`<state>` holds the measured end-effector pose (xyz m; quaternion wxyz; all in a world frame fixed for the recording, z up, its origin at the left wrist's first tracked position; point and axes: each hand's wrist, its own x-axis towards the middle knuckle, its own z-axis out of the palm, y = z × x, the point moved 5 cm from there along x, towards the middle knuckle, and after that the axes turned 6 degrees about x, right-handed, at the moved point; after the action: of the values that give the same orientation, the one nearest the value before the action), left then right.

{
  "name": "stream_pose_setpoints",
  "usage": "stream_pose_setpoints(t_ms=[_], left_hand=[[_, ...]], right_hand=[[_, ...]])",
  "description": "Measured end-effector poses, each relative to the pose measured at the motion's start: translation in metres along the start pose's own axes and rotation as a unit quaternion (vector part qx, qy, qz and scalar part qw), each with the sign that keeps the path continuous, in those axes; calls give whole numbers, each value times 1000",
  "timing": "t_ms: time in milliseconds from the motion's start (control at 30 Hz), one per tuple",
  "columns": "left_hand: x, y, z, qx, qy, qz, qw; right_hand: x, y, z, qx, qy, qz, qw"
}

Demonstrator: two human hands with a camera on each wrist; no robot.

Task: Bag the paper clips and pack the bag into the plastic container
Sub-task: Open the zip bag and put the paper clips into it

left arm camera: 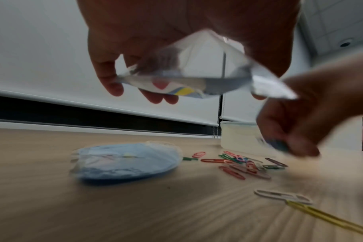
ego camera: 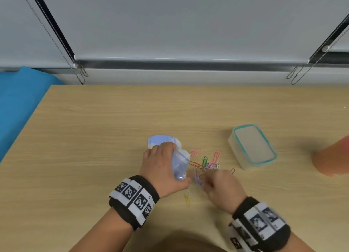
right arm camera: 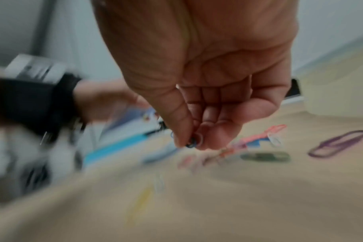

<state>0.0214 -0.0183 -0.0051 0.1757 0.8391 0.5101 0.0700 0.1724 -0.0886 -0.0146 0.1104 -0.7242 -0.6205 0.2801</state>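
My left hand (ego camera: 162, 163) grips a clear zip bag (ego camera: 180, 164) above the table, its mouth turned right; from below the zip bag (left arm camera: 197, 72) hangs between the fingers. My right hand (ego camera: 220, 185) pinches a few paper clips (right arm camera: 194, 140) between thumb and fingertips, just right of the bag's mouth. A loose pile of coloured paper clips (ego camera: 206, 162) lies on the table between the hands and the plastic container (ego camera: 253, 146). The container is closed with a teal-rimmed lid. A yellow and a white clip (ego camera: 187, 198) lie nearer me.
A stack of clear bags (ego camera: 162, 139) with blue contents lies behind my left hand. An orange-brown object (ego camera: 332, 159) stands at the right edge. A blue surface (ego camera: 20, 104) borders the wooden table (ego camera: 94, 138) on the left. A window blind hangs behind.
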Motion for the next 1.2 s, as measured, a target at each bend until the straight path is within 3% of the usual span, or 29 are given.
stream_pose_setpoints(t_ms=[33, 100, 167, 200, 400, 500, 600, 633, 733, 833, 967, 1200], left_hand=[[-1, 1, 2, 6, 7, 6, 1000], [-3, 9, 2, 17, 26, 13, 999], [-3, 18, -2, 3, 53, 12, 999], [-3, 23, -5, -16, 69, 8, 997], [0, 31, -19, -68, 131, -8, 989], [1, 24, -19, -77, 138, -20, 987], [2, 12, -20, -58, 140, -43, 987], [3, 6, -21, -48, 144, -51, 987], [3, -9, -25, -25, 153, -69, 986], [3, -17, -28, -16, 154, -77, 985], [0, -19, -28, -10, 141, -81, 987], [-3, -14, -18, -3, 96, -76, 992]], right_hand=[[3, 0, -15, 103, 34, 17, 994], [8, -8, -45, 306, 95, 27, 947], [14, -25, -60, 412, 94, 31, 906], [17, -34, -62, 419, 89, 31, 903], [16, -62, -62, 200, 69, -37, 977], [10, -67, -75, 185, 112, -66, 974], [10, -47, -74, 211, 161, -41, 963], [10, -39, -63, 186, 141, -26, 972], [8, -26, -4, 34, -11, 17, 999], [4, -28, 31, -75, -102, 18, 992], [-2, -47, 42, -159, -118, -49, 979], [-13, -43, 48, -197, -160, -71, 965]])
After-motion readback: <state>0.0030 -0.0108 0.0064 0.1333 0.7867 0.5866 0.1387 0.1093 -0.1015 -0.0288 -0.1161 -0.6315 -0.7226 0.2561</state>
